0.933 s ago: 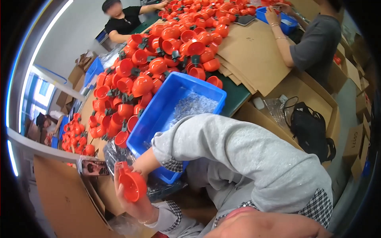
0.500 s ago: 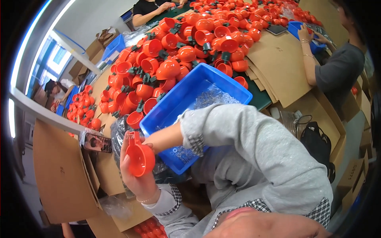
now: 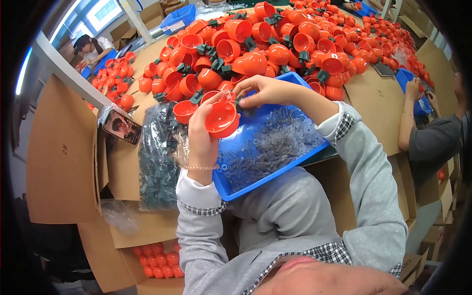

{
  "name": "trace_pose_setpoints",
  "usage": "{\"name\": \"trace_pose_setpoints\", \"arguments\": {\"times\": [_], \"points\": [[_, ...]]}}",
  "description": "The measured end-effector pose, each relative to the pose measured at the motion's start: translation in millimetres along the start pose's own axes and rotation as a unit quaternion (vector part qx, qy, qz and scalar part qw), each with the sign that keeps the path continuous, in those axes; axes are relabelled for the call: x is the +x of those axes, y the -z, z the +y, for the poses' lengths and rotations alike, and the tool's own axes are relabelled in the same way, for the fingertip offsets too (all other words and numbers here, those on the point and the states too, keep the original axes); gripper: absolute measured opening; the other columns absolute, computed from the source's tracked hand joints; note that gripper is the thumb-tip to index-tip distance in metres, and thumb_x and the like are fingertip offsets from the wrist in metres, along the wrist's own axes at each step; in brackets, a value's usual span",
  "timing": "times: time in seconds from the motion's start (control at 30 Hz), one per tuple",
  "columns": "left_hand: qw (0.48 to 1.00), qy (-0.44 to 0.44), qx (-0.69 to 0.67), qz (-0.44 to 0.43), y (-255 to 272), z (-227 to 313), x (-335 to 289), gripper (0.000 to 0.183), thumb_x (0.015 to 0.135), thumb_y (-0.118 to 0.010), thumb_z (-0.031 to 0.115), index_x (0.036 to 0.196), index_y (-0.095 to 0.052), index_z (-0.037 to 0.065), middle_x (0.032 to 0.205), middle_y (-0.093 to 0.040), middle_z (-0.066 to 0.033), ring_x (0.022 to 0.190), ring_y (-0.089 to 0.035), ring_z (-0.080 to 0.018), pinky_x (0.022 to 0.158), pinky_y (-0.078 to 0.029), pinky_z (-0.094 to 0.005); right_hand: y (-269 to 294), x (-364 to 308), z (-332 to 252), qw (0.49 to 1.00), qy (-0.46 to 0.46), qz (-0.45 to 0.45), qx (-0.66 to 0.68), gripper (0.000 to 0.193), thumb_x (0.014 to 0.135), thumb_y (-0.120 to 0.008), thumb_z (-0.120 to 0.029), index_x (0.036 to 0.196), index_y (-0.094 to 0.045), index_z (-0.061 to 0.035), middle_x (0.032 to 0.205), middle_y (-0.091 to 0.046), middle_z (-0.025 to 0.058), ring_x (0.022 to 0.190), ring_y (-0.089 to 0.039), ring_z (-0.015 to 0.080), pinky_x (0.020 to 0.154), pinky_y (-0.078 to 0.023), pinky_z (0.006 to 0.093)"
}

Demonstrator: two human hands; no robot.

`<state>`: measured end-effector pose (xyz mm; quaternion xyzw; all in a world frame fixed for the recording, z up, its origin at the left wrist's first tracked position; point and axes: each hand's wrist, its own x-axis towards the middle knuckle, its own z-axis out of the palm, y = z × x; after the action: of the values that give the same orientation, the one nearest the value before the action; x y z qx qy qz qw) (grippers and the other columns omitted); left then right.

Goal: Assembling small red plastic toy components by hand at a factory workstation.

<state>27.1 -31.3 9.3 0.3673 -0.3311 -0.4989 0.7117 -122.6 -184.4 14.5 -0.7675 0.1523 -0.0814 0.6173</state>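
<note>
My left hand (image 3: pixel 198 142) is wrapped around a red plastic cup (image 3: pixel 221 120), its hollow side facing up and its narrow stem pointing away from me. Beside the stem, my right hand (image 3: pixel 268 92) pinches a small dark green plastic piece (image 3: pixel 249 110), partly hidden by the fingers and blurred. Both hands are above the left part of a blue tray (image 3: pixel 276 180), which holds many small metal springs (image 3: pixel 275 145). Just beyond the hands lies a big heap of red cups (image 3: pixel 253 64), many with dark green pieces attached.
Left of the tray lies a clear bag of dark green pieces (image 3: pixel 157 169). A phone (image 3: pixel 121 126) leans by an upright cardboard flap (image 3: pixel 61 157). Red cups fill an open box (image 3: pixel 157 259) at lower left. Cardboard sheets (image 3: pixel 373 105) and a co-worker's arm (image 3: pixel 407 118) are at right.
My right hand has come back from across my left arm to the cup's stem, now with a dark green piece. My left hand has moved the cup right and away, over the tray. The view has shifted.
</note>
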Motion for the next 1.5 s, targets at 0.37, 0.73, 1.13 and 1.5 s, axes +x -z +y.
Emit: {"name": "trace_pose_setpoints", "arguments": {"times": [0.37,0.73,1.13,1.5], "points": [[0.998,0.052,0.027,0.022,5.1,-1.1,-2.6,0.047,0.09,-0.037,0.025,0.12,-0.049,-0.008,0.108,-0.06,-0.0193,0.09,-0.063,-0.0275,0.082,-0.05,-0.0359,-9.4,-9.6,-9.7,0.965,0.056,0.033,-0.253,0.028,0.069,-0.073,-0.011,0.085,-0.053,-0.0013,0.082,-0.059,0.0041,0.07,-0.053,0.0115,0.063,-0.045,0.0267],[0.999,0.03,0.005,0.039,7.8,-2.5,-1.6,0.034,0.088,-0.041,0.013,0.108,-0.059,-0.008,0.102,-0.064,-0.015,0.092,-0.063,-0.0183,0.083,-0.049,-0.028,-16.4,-0.7,1.0,0.977,0.119,0.042,-0.169,0.019,0.065,-0.059,-0.001,0.084,-0.053,-0.0011,0.074,-0.054,0.0055,0.068,-0.052,0.0122,0.063,-0.044,0.0249],[0.995,0.066,-0.055,0.041,8.0,5.5,-6.0,0.043,0.087,-0.043,0.02,0.119,-0.049,-0.008,0.11,-0.06,-0.018,0.099,-0.06,-0.0244,0.087,-0.047,-0.0329,-17.9,-2.3,-5.7,0.997,0.068,0.022,-0.015,0.024,0.078,-0.072,-0.016,0.086,-0.052,-0.0052,0.078,-0.053,-0.003,0.071,-0.052,0.0049,0.065,-0.043,0.0194],[0.998,0.057,-0.039,0.008,18.1,-6.2,1.3,0.039,0.091,-0.042,0.021,0.117,-0.051,-0.007,0.103,-0.063,-0.0178,0.087,-0.065,-0.0257,0.076,-0.053,-0.0332,-10.5,-8.8,-18.4,0.994,0.014,0.09,0.067,0.035,0.084,-0.062,-0.017,0.114,-0.053,-0.0008,0.089,-0.059,0.0053,0.077,-0.06,0.0107,0.072,-0.05,0.0218]]}}
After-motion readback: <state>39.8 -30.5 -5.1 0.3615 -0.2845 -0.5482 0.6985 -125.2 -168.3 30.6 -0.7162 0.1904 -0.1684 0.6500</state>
